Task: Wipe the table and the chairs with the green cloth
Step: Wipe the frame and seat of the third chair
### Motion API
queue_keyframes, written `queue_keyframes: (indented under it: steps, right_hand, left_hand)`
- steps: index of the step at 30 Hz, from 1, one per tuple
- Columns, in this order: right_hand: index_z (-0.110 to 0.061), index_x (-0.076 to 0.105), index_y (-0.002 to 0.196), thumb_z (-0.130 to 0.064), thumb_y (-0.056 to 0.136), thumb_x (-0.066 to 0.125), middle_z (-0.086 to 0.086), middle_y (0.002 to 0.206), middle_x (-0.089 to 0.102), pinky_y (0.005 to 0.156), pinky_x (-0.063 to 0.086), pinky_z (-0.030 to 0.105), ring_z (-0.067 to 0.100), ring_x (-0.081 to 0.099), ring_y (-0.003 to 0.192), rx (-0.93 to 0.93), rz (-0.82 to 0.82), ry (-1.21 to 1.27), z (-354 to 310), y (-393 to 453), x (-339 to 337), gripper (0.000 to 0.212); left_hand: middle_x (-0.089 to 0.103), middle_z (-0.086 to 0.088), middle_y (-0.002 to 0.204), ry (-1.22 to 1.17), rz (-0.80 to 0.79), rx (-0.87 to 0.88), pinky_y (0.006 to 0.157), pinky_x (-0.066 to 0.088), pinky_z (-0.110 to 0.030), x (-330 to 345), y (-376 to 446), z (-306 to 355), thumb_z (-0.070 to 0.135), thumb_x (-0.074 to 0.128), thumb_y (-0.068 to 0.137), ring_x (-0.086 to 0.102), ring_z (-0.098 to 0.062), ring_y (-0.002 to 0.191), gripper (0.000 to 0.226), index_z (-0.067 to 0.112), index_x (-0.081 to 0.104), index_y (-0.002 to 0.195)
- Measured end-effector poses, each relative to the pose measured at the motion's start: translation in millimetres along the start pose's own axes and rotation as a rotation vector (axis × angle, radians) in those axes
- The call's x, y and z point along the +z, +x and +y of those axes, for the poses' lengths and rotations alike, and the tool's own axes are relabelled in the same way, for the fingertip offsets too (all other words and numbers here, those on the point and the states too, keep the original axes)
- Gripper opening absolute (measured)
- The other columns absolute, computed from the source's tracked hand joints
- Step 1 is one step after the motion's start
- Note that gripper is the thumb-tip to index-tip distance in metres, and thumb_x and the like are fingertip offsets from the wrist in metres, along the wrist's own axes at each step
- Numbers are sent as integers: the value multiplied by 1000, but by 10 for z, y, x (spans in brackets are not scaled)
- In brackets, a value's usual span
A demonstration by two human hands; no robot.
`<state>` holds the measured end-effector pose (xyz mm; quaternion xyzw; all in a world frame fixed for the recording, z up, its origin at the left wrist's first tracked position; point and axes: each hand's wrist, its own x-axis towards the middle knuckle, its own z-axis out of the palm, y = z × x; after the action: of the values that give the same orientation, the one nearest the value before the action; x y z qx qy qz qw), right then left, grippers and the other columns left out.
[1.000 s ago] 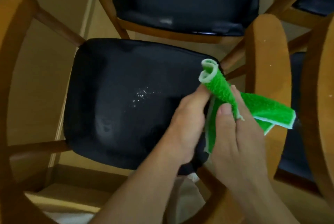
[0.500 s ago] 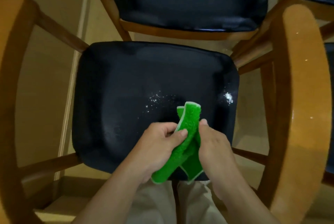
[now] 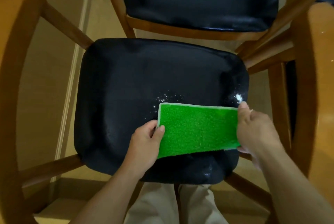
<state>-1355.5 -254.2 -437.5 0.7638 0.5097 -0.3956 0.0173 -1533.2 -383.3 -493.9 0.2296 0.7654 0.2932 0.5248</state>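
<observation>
The green cloth (image 3: pixel 197 130) is pinched at its left edge by the left hand (image 3: pixel 144 144) and gripped at its right edge by the right hand (image 3: pixel 256 131). Half a second ago it was bunched between them; now it is stretched flat above the chair seat (image 3: pixel 126 88). White crumbs (image 3: pixel 163 98) remain unwiped, so wiping looks ready to begin.

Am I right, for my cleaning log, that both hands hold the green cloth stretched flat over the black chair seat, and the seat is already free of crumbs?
Not quite. In the head view the left hand and right hand do hold the green cloth flat over the black seat, but white crumbs remain on it.
</observation>
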Motion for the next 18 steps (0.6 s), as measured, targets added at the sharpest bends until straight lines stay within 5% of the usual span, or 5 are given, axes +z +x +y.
queue_keyframes:
  steps: [3,5,9,11,18]
  right_hand:
    - [-7,58,105,-48,100,33,15,96,59,82,47,44,39,58,98,-30,60,-121,-5,113,185,48]
    - [-8,45,134,-42,98,44,16,124,54,94,42,44,35,51,115,-90,144,-178,2,70,320,50]
    - [-12,54,127,-22,94,52,10,117,60,75,47,33,23,56,93,-257,69,-298,34,-114,620,35]
    - [-13,55,128,-21,95,49,7,123,57,81,46,33,22,53,101,-279,-9,-416,50,-164,765,34]
    - [-16,28,144,-37,86,68,12,144,35,92,44,47,36,44,123,-79,153,-389,126,203,678,74]
  left_hand:
    - [70,-1,86,26,-21,-108,62,53,-29,7,123,-82,19,49,99,67,-11,70,20,25,67,106]
    - [69,0,87,46,-18,-192,60,49,-22,-20,186,-133,20,54,97,65,-9,67,17,25,65,109]
    - [69,4,91,113,-59,-254,79,54,-34,-14,219,-194,33,65,89,65,-12,83,16,25,64,104]
    - [69,8,88,169,-54,-252,77,54,-31,56,211,-195,39,70,84,65,-8,81,20,25,64,98]
    - [67,9,80,152,154,-194,68,56,-33,250,406,-32,47,77,74,65,-6,74,36,26,58,97]
